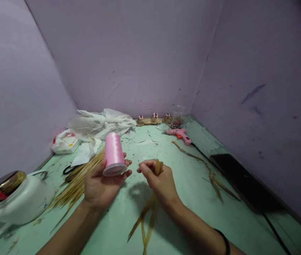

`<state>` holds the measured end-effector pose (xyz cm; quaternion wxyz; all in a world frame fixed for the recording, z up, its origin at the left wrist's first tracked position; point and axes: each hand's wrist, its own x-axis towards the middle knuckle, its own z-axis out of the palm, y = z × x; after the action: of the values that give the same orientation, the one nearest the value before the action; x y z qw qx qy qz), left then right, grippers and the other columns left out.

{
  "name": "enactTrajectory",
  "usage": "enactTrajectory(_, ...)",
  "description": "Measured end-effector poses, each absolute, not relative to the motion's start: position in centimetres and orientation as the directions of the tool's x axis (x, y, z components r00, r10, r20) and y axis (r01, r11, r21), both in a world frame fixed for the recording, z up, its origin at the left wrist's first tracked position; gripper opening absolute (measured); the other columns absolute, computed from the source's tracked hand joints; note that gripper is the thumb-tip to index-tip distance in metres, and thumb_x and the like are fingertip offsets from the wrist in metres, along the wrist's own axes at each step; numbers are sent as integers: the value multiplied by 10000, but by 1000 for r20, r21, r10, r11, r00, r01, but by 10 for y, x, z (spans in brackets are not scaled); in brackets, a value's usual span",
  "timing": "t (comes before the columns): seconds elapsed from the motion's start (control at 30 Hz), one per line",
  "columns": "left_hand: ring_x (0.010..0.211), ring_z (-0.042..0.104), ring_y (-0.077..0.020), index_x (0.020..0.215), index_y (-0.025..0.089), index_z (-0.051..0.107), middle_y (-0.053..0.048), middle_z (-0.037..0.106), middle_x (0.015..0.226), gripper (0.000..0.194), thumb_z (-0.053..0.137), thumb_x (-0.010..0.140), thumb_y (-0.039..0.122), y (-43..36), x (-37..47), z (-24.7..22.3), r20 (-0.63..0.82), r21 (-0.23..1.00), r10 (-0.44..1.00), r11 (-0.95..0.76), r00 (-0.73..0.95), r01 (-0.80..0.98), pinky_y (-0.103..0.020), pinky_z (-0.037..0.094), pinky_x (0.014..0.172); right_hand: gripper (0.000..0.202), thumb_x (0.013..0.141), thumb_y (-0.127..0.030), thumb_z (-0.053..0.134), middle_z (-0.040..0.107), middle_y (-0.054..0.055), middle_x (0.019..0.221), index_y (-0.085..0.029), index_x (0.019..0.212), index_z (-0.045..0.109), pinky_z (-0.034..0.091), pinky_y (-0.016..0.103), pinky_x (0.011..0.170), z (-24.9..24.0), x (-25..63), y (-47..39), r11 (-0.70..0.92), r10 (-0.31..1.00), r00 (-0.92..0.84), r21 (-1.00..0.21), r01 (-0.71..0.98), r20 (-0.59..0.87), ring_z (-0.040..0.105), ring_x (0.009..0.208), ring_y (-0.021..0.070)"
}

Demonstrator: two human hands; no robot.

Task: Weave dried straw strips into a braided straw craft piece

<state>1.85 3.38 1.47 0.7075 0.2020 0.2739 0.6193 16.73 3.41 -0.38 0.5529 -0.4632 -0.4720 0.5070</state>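
A spool of pink thread (113,150) rests tilted in my left hand (101,187), its pale flange toward me and my fingers curled beneath it. To the right, my right hand (161,180) is closed around a few dried leaf strips (150,216). Their tops stick up above the fingers and their loose ends hang down over the table. Thumb and forefinger of that hand are pinched together; whether thread lies between them is too small to tell. A bundle of dried straw-coloured strips (73,184) lies under and left of my left forearm.
On the green table (193,226) stand a white plastic bag (102,122), a white pitcher-like container (30,203) at left, and small decorated pieces (154,118) at the back. A pink glue gun (181,135), a dried stalk (195,157) and a dark phone (243,180) lie at right.
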Motion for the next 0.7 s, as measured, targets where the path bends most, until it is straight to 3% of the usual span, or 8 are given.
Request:
enactTrajectory(0.17,787,611,-287,833,97,612,-130,666,790,208,514,697,219,34,19,13,-220,589,973,194,75,-785,-426,502,686,149,621,-265,655,593,-7,612,-175,739,655,339,225,455,-5,162,30,-4,998,-61,-997,-76,1,393,462,81)
enactTrajectory(0.5,727,581,-234,745,50,619,-150,638,768,219,509,676,227,32,27,7,-311,587,949,242,60,-772,-360,493,657,147,579,-203,689,606,-23,636,-178,712,634,318,218,446,-3,158,28,9,1000,-28,-999,-53,10,358,441,62)
enactTrajectory(0.6,704,575,-228,720,54,621,-141,630,736,221,516,668,241,31,30,7,-314,599,947,247,60,-762,-361,493,648,78,605,-207,667,598,-24,594,-182,674,641,313,222,444,-6,157,28,9,1000,-12,-998,-61,10,357,429,66)
enactTrajectory(0.7,723,575,-235,734,42,624,-146,622,731,239,509,677,244,30,31,8,-301,603,949,268,97,-751,-360,493,642,52,646,-227,631,611,0,580,-180,645,652,355,242,491,-8,157,28,37,999,-12,-994,-106,39,447,469,94)
